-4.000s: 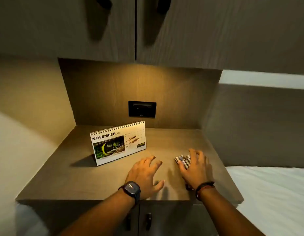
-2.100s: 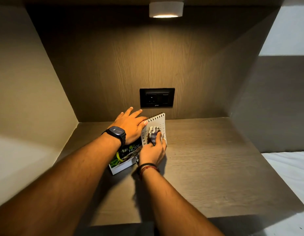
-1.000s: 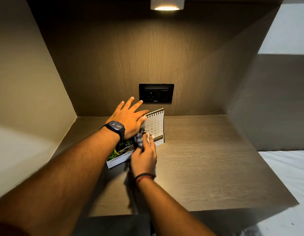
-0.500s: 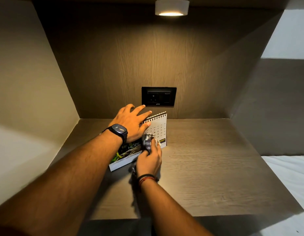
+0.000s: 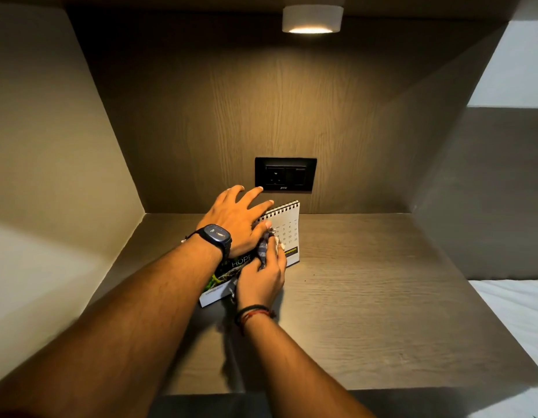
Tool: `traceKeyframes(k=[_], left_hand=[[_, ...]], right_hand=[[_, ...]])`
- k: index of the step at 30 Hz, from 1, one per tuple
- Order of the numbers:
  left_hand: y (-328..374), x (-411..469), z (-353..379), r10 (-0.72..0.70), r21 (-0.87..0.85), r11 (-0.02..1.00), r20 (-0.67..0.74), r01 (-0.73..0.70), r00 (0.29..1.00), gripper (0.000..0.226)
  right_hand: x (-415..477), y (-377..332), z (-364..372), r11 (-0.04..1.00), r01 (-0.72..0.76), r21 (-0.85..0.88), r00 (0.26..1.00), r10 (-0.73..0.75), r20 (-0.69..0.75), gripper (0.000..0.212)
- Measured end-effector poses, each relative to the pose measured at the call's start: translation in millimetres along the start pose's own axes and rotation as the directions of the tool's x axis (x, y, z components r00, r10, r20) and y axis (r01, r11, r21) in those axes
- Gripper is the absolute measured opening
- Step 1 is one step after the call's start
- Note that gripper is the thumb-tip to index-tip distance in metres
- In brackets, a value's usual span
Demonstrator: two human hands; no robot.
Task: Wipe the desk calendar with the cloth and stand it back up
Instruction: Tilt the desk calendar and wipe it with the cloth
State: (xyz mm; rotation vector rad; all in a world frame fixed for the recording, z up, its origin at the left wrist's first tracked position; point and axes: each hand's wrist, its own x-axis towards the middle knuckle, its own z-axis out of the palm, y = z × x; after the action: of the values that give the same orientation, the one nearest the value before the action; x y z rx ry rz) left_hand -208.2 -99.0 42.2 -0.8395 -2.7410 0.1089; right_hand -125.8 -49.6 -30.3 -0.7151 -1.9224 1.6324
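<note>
The spiral-bound desk calendar (image 5: 288,233) stands tilted on the wooden shelf (image 5: 367,297), its white date grid facing me and a green photo page at its left end. My left hand (image 5: 236,221), with a dark watch on the wrist, rests over the calendar's top edge with the fingers spread, steadying it. My right hand (image 5: 261,282) presses a bunched grey-and-white cloth (image 5: 266,244) against the middle of the calendar's face. Both hands hide most of the photo half.
A black socket plate (image 5: 285,175) sits on the back wall just behind the calendar. A round lamp (image 5: 312,18) glows overhead. Wooden walls close the niche on the left and right. White bedding (image 5: 514,309) lies beyond the shelf's right edge.
My right hand has kept rubbing the cloth over the calendar's face, shifting from the date grid toward the middle. My left hand stays on the top edge.
</note>
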Motion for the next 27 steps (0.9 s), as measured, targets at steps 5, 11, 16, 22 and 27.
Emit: traceKeyframes(k=[5, 11, 16, 22, 27], left_hand=[[-0.8, -0.9, 0.6, 0.019, 0.027, 0.999, -0.025, -0.018, 1.0, 0.057], [-1.8, -0.2, 1.1, 0.03, 0.027, 0.999, -0.015, -0.03, 0.999, 0.056], [-1.4, 0.1, 1.6, 0.033, 0.04, 0.999, -0.018, -0.032, 0.999, 0.056], [-0.9, 1.2, 2.5, 0.027, -0.004, 1.0, -0.017, -0.027, 0.999, 0.054], [-0.3, 1.4, 1.1, 0.021, -0.022, 1.0, -0.021, -0.021, 1.0, 0.055]], right_hand=[[4.6, 16.6, -10.4, 0.993, -0.106, -0.045, 0.994, 0.106, 0.006, 0.056], [-3.5, 6.0, -1.6, 0.999, -0.04, 0.006, 0.999, 0.04, 0.024, 0.056], [5.0, 14.7, -12.2, 0.996, -0.086, -0.005, 0.996, 0.086, 0.038, 0.055], [-2.6, -0.8, -7.1, 0.994, -0.106, 0.029, 0.993, 0.104, 0.049, 0.053], [-13.0, 18.6, -29.5, 0.986, 0.145, -0.078, 0.937, -0.112, 0.332, 0.053]])
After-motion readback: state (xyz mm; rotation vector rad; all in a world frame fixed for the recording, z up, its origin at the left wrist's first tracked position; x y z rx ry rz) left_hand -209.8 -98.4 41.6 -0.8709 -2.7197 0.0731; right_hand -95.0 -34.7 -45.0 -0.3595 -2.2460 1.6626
